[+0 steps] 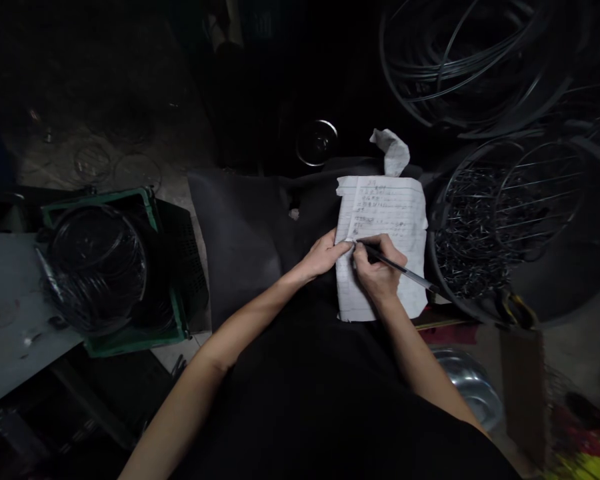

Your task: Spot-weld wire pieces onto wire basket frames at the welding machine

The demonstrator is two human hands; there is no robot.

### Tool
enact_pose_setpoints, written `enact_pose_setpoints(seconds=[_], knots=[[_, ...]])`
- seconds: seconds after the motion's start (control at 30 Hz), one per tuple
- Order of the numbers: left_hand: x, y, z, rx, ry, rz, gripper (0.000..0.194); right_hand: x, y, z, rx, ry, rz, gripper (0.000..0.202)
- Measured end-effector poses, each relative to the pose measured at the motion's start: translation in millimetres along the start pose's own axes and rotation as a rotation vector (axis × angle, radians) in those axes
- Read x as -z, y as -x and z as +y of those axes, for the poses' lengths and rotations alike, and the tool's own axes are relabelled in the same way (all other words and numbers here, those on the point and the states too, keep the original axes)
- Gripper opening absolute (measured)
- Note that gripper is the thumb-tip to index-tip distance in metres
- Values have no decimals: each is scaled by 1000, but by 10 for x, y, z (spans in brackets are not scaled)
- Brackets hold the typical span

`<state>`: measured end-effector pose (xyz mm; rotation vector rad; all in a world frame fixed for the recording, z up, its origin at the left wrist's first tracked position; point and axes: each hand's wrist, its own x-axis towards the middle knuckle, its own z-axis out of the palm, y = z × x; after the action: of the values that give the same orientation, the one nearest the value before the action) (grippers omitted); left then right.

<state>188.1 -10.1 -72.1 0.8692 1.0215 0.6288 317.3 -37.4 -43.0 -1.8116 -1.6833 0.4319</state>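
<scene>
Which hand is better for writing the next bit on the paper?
The right hand, I think. It holds the pen with the writing end down by the paper. The left hand is at the paper's left edge, thumb on top, so it seems better for steadying.

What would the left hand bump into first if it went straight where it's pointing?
Probably the pen, and the right hand holding it, just past the left hand on the paper. Depth is hard to judge.

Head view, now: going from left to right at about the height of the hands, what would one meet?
Pale tabletop → green crate → left hand → lined paper → round tub with dark metal pieces.
</scene>
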Motion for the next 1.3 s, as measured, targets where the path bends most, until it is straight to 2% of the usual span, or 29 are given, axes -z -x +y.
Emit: enact_pose_setpoints(seconds=[0.53,0.97,1.17,1.3], knots=[[14,17,30,34,0,-1,37,-13,27,24,-47,-15,8,10],[27,4,-19,25,-9,-2,35,1,3,-45,-12,18,-33,8],[20,-2,-20,16,5,-10,37,2,-2,-39,-4,39,16,8],[22,-14,-66,16,7,-11,40,35,31,13,-64,-32,46,10]])
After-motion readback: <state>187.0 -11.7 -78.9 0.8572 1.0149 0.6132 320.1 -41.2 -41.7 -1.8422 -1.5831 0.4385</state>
